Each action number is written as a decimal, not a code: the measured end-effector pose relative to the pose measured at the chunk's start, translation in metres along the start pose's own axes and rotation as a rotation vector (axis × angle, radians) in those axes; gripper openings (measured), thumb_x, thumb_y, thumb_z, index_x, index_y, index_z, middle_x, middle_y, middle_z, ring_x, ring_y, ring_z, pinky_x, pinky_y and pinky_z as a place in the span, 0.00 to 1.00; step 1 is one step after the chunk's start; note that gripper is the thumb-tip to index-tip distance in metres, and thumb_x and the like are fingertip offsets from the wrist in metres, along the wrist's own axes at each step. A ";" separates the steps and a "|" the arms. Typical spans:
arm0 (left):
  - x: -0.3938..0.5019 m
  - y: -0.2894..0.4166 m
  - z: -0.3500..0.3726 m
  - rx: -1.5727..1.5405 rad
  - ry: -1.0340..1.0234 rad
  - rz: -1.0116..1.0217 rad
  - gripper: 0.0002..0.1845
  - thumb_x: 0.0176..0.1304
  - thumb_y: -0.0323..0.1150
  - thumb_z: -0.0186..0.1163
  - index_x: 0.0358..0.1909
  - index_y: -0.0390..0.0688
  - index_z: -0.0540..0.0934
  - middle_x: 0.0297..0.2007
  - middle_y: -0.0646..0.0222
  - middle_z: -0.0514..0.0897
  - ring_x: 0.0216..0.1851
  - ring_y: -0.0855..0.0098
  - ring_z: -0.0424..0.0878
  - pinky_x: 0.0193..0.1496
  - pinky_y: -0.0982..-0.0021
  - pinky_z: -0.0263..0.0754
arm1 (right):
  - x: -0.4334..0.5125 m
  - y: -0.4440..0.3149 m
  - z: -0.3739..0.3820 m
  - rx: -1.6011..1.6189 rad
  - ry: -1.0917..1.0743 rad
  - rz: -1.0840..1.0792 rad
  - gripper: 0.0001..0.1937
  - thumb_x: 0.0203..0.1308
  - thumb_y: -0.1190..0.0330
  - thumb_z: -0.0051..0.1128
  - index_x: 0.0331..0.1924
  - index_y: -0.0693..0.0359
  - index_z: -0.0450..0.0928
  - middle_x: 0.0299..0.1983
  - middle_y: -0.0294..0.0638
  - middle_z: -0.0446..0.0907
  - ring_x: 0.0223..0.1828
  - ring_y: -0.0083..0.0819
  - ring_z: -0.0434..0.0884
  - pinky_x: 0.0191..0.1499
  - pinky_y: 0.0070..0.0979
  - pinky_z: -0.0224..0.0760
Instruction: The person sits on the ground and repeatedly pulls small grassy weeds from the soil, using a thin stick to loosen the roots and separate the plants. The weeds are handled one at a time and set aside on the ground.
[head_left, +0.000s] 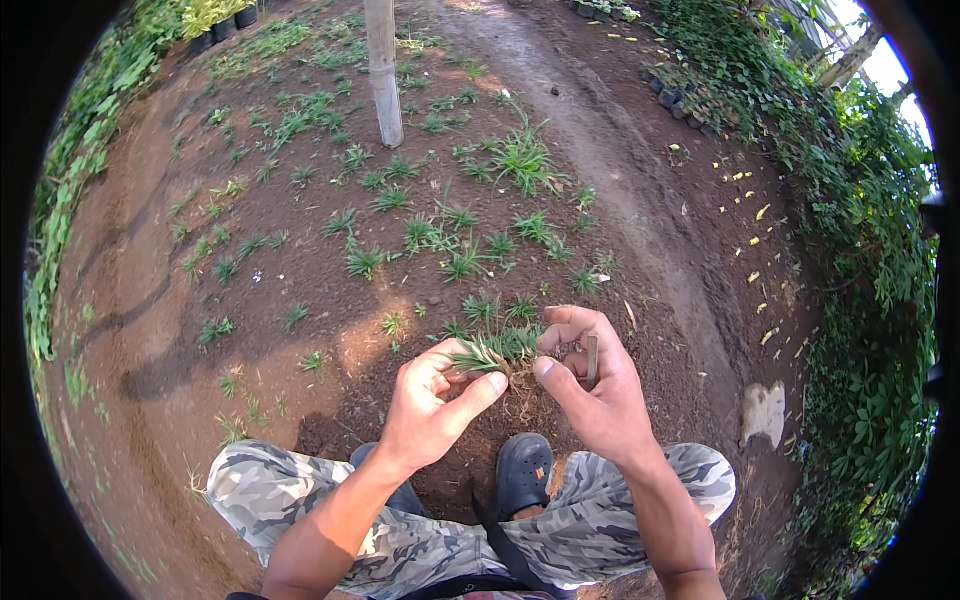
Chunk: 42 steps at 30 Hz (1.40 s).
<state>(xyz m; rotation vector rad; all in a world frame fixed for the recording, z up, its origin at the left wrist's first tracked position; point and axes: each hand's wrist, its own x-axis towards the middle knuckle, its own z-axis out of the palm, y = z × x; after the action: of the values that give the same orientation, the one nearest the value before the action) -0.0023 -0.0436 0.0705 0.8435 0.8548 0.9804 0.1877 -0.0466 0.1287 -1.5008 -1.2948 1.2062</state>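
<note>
A small tuft of grass-like plant (480, 358) is pinched between the thumb and fingers of my left hand (431, 401). Thin pale-brown roots (521, 394) hang from its base, to the right of my left thumb. Just across from them is my right hand (600, 390), its thumb and fingertips close to the roots; whether they touch is hard to tell. A short flat wooden stick (592, 358) is tucked in the curled fingers of my right hand, its lower end hidden. Behind my fingertips, more green tufts (481, 307) grow in the brown soil.
A bamboo post (384, 82) stands upright ahead among planted tufts. A bare dirt path (600, 150) runs along the right, beside dense foliage (862, 315). Between my camouflage-clad knees is a dark clog (523, 472). A pale flat piece (763, 412) lies at right.
</note>
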 end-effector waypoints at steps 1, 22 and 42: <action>0.000 0.000 0.000 -0.007 0.020 0.007 0.10 0.69 0.30 0.68 0.47 0.37 0.81 0.40 0.73 0.86 0.41 0.83 0.82 0.46 0.75 0.78 | -0.001 0.000 0.000 -0.033 -0.045 0.005 0.11 0.70 0.64 0.64 0.45 0.65 0.83 0.30 0.30 0.76 0.26 0.13 0.67 0.28 0.19 0.61; 0.010 0.025 -0.026 0.222 0.505 0.030 0.31 0.78 0.57 0.53 0.29 0.39 0.81 0.11 0.76 0.72 0.10 0.84 0.68 0.12 0.79 0.59 | -0.003 -0.018 -0.013 -0.343 -0.220 0.027 0.11 0.61 0.66 0.72 0.39 0.67 0.87 0.28 0.37 0.84 0.26 0.19 0.76 0.30 0.23 0.69; 0.010 0.023 -0.026 0.157 0.407 -0.071 0.24 0.76 0.50 0.60 0.34 0.36 0.84 0.18 0.73 0.80 0.13 0.84 0.72 0.15 0.80 0.63 | -0.011 -0.017 -0.012 -0.325 -0.170 0.022 0.12 0.61 0.66 0.73 0.39 0.64 0.83 0.25 0.38 0.84 0.26 0.21 0.82 0.31 0.23 0.74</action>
<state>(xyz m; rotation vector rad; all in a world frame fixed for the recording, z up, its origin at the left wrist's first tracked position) -0.0299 -0.0223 0.0780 0.7495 1.3153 1.0491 0.1953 -0.0548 0.1495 -1.6694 -1.6552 1.2005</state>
